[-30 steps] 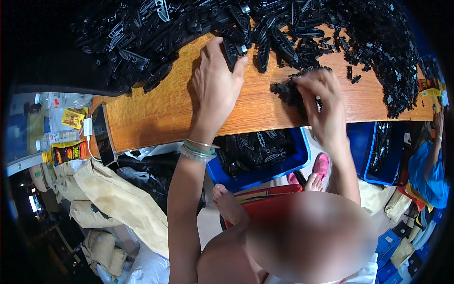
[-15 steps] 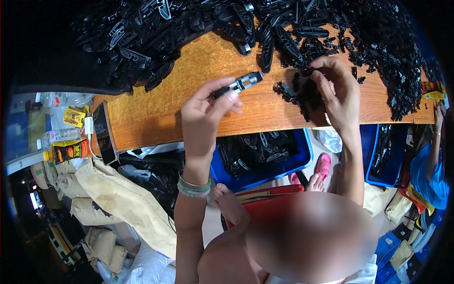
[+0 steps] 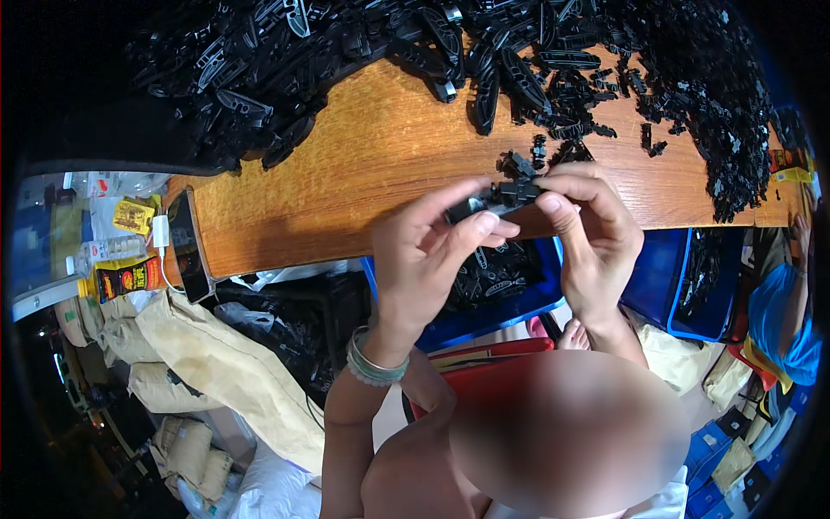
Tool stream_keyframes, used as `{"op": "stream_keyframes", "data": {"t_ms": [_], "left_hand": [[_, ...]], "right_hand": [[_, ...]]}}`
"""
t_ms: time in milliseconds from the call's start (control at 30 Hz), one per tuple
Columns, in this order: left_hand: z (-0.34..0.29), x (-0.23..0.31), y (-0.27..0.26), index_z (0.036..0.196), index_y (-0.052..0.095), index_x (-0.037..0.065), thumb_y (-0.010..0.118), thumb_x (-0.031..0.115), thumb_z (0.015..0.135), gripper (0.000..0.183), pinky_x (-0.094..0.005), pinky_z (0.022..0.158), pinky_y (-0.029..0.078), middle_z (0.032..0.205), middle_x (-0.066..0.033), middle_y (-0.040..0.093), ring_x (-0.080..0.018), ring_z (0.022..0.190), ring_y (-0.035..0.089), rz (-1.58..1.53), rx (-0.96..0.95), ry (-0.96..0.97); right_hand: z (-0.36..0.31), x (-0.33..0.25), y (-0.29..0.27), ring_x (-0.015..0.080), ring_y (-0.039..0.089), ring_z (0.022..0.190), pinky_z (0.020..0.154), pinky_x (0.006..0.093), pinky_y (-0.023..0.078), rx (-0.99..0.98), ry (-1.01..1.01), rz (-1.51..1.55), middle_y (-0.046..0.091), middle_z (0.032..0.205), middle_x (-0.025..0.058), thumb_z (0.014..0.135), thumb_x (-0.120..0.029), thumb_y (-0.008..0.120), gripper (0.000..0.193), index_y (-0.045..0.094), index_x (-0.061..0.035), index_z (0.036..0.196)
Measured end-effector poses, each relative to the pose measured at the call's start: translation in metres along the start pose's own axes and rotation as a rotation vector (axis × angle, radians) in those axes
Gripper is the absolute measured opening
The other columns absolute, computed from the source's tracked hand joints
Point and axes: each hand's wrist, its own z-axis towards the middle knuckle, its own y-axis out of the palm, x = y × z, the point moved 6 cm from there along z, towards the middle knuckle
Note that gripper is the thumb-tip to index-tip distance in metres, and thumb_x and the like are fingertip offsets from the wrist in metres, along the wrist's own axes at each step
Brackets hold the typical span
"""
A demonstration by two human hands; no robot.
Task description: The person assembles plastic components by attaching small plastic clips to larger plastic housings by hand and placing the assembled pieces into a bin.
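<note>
Left hand (image 3: 413, 259) and right hand (image 3: 598, 246) have drawn together | left pinches black part (image 3: 465, 208), right pinches small clip (image 3: 521, 191) | both above table (image 3: 285, 208) near its edge | likely light, stiff; grip sides

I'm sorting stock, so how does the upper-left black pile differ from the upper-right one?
The left pile holds long, curved pieces; the right pile holds smaller ones. The left pile shows distinct outlines; the right pile looks finer and denser. Both are mostly black parts.
</note>
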Motion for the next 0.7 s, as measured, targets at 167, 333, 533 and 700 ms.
{"op": "stream_keyframes", "data": {"t_ms": [167,333,533,700], "left_hand": [[-0.006,-0.01,0.004,0.118,0.047,-0.008,0.055,-0.001,0.085,0.035,-0.0279,0.081,0.05,0.102,-0.0167,0.06,-0.0186,0.088,0.063,-0.057,-0.044,-0.003],[-0.008,-0.014,0.002,0.11,0.052,-0.004,0.065,-0.004,0.077,0.036,-0.0242,0.078,0.049,0.098,-0.0111,0.06,-0.0111,0.088,0.058,0.103,-0.103,0.036],[-0.008,-0.008,-0.001,0.101,0.055,-0.006,0.066,-0.002,0.078,0.026,-0.0229,0.069,0.052,0.087,-0.0096,0.063,-0.0119,0.08,0.062,0.223,-0.12,-0.026],[-0.008,-0.005,-0.002,0.101,0.056,-0.006,0.06,-0.009,0.078,0.024,-0.0248,0.063,0.053,0.081,-0.013,0.063,-0.0172,0.071,0.065,0.145,-0.063,-0.116]], "right_hand": [[-0.01,0.004,0.003,0.0174,0.061,0.078,0.072,0.0258,0.048,0.065,0.194,0.336,0.061,0.088,0.0115,0.079,0.004,0.061,0.006,0.062,0.0046,0.085],[-0.016,0.003,0.009,0.0172,0.06,0.083,0.074,0.0272,0.047,-0.125,0.125,0.17,0.064,0.086,0.0113,0.079,0.004,0.061,0.006,0.063,0.0039,0.084],[-0.011,-0.002,0.006,0.023,0.06,0.079,0.071,0.0303,0.046,-0.174,-0.107,-0.104,0.063,0.086,0.0116,0.074,0.004,0.063,0.008,0.062,0.0018,0.082],[-0.01,-0.013,0.006,0.0255,0.058,0.076,0.068,0.0313,0.045,-0.13,-0.416,-0.413,0.062,0.084,0.011,0.072,0.003,0.064,0.01,0.062,-0.0016,0.081]]}}
